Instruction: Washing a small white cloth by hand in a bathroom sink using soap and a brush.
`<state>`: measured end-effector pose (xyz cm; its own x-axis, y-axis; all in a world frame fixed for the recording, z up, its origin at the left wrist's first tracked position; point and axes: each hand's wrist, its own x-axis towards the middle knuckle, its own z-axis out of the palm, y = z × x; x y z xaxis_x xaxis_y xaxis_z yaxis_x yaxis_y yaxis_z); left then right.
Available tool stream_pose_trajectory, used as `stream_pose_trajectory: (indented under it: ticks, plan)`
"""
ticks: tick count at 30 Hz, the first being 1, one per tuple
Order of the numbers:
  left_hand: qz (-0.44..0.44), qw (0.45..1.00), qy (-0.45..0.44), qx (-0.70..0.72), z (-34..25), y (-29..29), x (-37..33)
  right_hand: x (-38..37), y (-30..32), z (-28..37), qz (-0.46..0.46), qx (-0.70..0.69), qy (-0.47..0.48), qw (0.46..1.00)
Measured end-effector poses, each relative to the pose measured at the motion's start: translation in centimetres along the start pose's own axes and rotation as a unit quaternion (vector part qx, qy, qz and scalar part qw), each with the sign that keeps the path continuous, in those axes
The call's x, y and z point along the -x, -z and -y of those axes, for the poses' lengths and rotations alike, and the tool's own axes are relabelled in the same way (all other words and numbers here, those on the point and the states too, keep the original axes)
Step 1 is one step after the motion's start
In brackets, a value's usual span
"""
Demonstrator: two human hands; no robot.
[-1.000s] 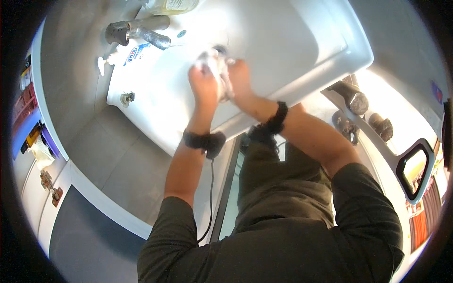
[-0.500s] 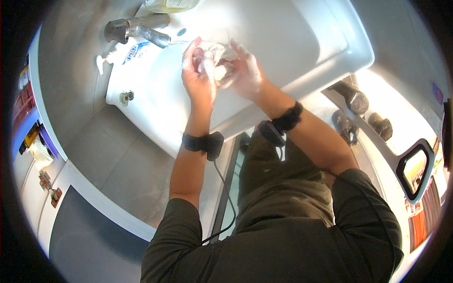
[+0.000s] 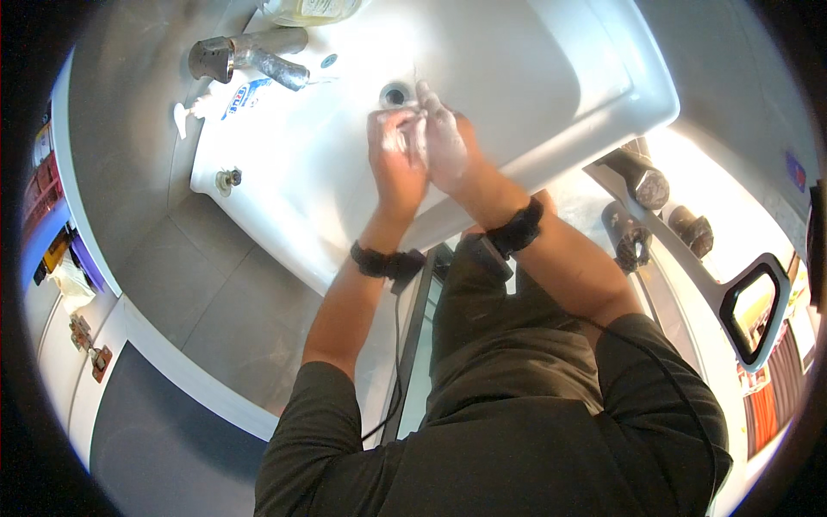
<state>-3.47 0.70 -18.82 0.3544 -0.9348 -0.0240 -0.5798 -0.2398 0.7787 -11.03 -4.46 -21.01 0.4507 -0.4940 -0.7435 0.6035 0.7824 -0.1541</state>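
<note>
Left hand (image 3: 395, 142): where it meets the right hand (image 3: 448, 145), curled; grip unclear.
Right hand: sudsy, fingers part-extended; grip unclear.
Sink (image 3: 508, 69): hands between drain (image 3: 395, 96) and near edge, probably against splashing.

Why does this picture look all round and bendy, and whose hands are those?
A person wears a wide fisheye camera on their head, looking down, so straight edges curve. There's no robot: the person's own left hand and right hand are together over the white sink, near its drain hole. They look soapy; I can't tell whether anything is held between them. Black wristbands circle both wrists. A silver faucet and a pump bottle are at the sink's left side.
</note>
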Motion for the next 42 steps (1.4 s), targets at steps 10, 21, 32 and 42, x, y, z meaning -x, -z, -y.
stream_pose_trajectory:
  ticks: [10, 21, 32, 42]
  plan:
    - [0.03, 0.992, -0.101, -0.07, 2.7, -0.4, -0.4, 1.6, -0.5, 1.0, 0.049, 0.036, 0.076, 0.995]
    - [-0.032, 0.984, -0.162, 0.065, 0.2, -2.9, 1.8, 1.8, 0.1, 1.7, 0.171, 0.122, 0.192, 0.959]
    - [-0.023, 0.993, -0.093, 0.062, -2.3, -2.4, -0.7, -0.7, 6.8, -1.1, 0.083, 0.567, 0.401, 0.715]
    - [-0.025, 0.982, -0.141, 0.127, -0.8, -1.3, -2.0, 0.9, 1.3, -1.4, 0.071, 0.142, 0.112, 0.981]
